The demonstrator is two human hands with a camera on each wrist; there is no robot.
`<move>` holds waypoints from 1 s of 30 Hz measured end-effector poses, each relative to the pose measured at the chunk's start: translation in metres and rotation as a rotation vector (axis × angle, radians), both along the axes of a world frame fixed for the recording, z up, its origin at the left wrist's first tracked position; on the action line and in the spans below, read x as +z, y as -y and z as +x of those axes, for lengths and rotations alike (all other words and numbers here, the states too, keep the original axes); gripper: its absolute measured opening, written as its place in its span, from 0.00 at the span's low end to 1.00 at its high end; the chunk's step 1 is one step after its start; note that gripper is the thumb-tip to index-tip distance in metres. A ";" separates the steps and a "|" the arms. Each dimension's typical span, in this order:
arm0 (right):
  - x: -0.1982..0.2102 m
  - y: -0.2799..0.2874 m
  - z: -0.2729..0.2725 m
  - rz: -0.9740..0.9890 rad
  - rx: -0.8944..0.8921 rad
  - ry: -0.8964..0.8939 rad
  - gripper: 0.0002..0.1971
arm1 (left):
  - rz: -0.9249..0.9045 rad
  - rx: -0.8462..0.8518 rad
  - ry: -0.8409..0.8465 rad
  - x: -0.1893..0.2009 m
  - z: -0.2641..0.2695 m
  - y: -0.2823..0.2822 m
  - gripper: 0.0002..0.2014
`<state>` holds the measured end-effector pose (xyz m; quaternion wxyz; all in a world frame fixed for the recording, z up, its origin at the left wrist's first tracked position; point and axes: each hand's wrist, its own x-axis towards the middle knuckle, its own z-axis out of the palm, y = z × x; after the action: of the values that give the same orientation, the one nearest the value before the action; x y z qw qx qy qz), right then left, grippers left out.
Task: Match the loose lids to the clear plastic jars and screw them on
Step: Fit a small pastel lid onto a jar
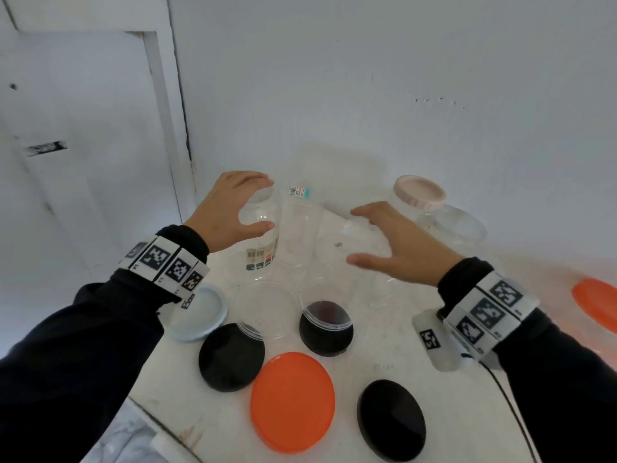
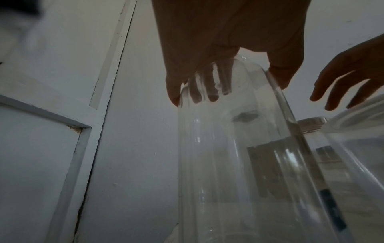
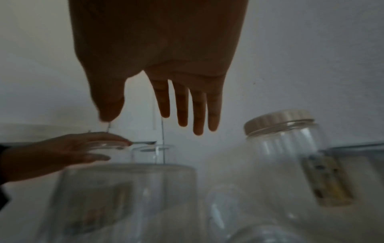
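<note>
My left hand [image 1: 260, 202] grips the upper end of a tall clear jar [image 1: 263, 242] at the back left of the table; fingers wrap behind it and the thumb lies in front, as the left wrist view shows [image 2: 228, 85]. My right hand [image 1: 354, 235] hovers with straight, spread fingers over a wide clear jar [image 1: 354, 255] and holds nothing [image 3: 145, 118]. Loose lids lie in front: a pale blue lid [image 1: 200, 312], a black lid [image 1: 232, 357], an orange lid [image 1: 292, 401] and another black lid [image 1: 390, 419]. A small clear jar [image 1: 325, 295] stands over a third black lid [image 1: 325, 332].
A jar with a pink lid [image 1: 420, 192] screwed on stands at the back right. Another tall jar with a price sticker [image 1: 300, 192] stands between my hands, and a small open jar [image 1: 267, 309] is in front. A second orange lid [image 1: 597, 305] lies at the right edge. The white wall is close behind the table [image 1: 417, 362].
</note>
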<state>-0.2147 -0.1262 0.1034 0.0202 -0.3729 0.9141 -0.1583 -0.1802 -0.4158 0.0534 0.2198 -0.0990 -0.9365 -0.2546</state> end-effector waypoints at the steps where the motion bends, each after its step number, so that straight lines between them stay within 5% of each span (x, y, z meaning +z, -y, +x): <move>1: -0.003 0.006 0.004 0.079 0.021 0.030 0.41 | -0.007 0.001 0.000 0.000 0.000 0.000 0.41; 4: -0.014 0.018 0.003 0.197 0.014 0.102 0.49 | -0.020 0.000 0.009 0.002 0.001 0.000 0.41; 8: -0.019 0.024 0.003 0.224 -0.019 0.193 0.47 | -0.024 -0.006 0.028 0.002 0.001 0.001 0.42; 15: -0.017 0.017 0.013 0.113 -0.036 0.155 0.49 | 0.111 -0.057 0.128 0.013 0.006 0.006 0.38; 18: -0.011 0.005 0.019 0.051 -0.030 0.106 0.52 | 0.092 -0.060 -0.035 0.025 0.019 0.003 0.36; 22: -0.005 -0.015 0.028 -0.014 -0.046 0.060 0.53 | 0.043 -0.165 -0.320 0.036 0.048 -0.025 0.21; 24: -0.006 -0.025 0.033 -0.081 -0.077 0.012 0.52 | 0.008 -0.298 -0.234 0.026 0.058 -0.040 0.19; 30: -0.012 -0.045 0.047 -0.217 -0.228 -0.079 0.50 | -0.359 -0.494 0.545 -0.024 0.051 -0.054 0.33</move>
<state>-0.1678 -0.0812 0.0910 -0.0740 -0.2728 0.9280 -0.2427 -0.1290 -0.3620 0.0292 -0.1249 -0.2867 -0.9381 -0.1493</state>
